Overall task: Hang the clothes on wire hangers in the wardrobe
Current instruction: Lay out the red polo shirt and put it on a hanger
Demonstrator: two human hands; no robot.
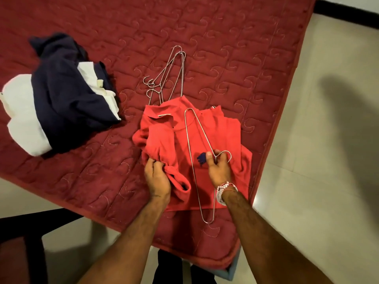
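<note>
A red polo shirt with a small navy logo lies on the corner of the bed. My left hand grips a bunched sleeve of it at the left. My right hand, with beaded bracelets at the wrist, pinches a wire hanger near its hook; the hanger lies across the shirt. Beyond the shirt, a few more wire hangers lie on the bed, partly under the collar. The wardrobe is out of view.
A navy and white pile of clothes sits at the left on the dark red quilted mattress. Pale tiled floor lies to the right; a dark piece of furniture stands at lower left.
</note>
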